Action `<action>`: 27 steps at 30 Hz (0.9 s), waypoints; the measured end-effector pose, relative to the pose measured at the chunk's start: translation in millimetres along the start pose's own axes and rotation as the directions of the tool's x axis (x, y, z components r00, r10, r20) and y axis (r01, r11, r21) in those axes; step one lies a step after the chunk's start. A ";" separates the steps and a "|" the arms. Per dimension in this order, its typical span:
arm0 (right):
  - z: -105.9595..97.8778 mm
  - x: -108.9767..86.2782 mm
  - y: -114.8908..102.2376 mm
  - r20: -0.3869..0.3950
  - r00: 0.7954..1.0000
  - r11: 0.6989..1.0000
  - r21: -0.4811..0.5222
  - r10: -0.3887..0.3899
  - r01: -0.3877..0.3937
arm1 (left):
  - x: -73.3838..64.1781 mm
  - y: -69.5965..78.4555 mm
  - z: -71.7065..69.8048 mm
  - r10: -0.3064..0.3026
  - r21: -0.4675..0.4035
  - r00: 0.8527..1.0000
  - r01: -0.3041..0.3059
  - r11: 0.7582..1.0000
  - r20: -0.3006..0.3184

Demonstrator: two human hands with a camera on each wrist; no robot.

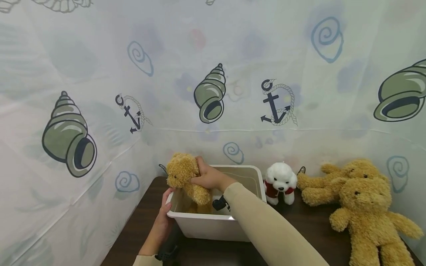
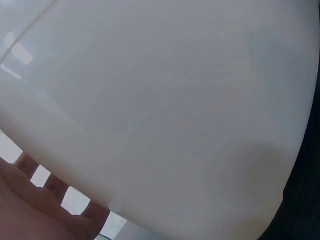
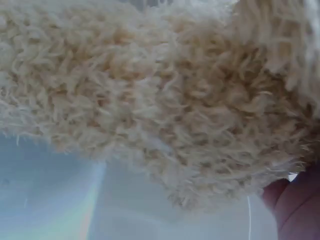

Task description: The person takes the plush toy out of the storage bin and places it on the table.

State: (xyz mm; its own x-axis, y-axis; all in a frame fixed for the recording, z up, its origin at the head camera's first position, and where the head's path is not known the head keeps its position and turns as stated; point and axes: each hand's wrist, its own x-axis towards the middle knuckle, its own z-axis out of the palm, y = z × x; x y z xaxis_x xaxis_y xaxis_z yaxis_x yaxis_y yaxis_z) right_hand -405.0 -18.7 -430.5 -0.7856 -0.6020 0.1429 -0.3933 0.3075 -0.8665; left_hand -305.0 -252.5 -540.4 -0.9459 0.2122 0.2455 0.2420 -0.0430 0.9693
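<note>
My right hand (image 1: 213, 177) grips a golden-brown teddy bear (image 1: 181, 171) by its upper back, over the left part of a white plastic bin (image 1: 213, 221). The bear's lower body hangs inside the bin's walls. In the right wrist view the bear's shaggy fur (image 3: 125, 90) fills most of the picture, with a bit of my hand (image 3: 302, 205) at the lower right. My left hand (image 1: 163, 216) holds the bin's left rim. From the left wrist, the bin's smooth wall (image 2: 175, 100) shows large, with my fingers (image 2: 55, 185) at its edge.
A dark object (image 1: 219, 203) lies inside the bin. Right of the bin sits a white plush dog (image 1: 281, 179) in red. Two more teddy bears, one lying behind (image 1: 319, 188) and one in front (image 1: 366, 210), rest on the dark table (image 1: 133, 229). A shell-printed curtain (image 1: 246, 44) hangs behind.
</note>
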 end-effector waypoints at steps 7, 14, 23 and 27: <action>1.8 -1.1 -2.0 0.003 0.999 0.999 0.024 0.038 -0.038 | 0.6 -0.1 1.2 0.010 -0.017 1.000 -0.011 1.000 -0.002; -4.4 -1.9 -3.4 -0.107 0.994 0.991 -0.135 0.005 -0.019 | 1.1 -0.5 1.0 0.026 -0.020 1.000 -0.026 0.999 0.009; 6.5 1.9 4.7 -0.219 0.976 0.999 -0.031 -0.018 0.011 | 1.0 -1.7 -1.7 0.033 -0.026 0.999 -0.033 0.999 -0.002; 7.7 -0.2 3.2 -0.255 0.966 0.992 -0.127 -0.042 0.010 | -1.7 -1.2 -0.9 0.024 -0.024 1.000 -0.024 0.999 0.005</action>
State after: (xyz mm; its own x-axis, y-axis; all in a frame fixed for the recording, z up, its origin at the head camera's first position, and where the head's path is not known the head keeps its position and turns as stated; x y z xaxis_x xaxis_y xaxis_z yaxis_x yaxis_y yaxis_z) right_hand -402.4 -23.3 -437.0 -0.8640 -0.4070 0.2965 -0.4585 0.3924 -0.7974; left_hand -303.8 -253.7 -542.0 -0.9387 0.2161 0.2687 0.2592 -0.0714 0.9632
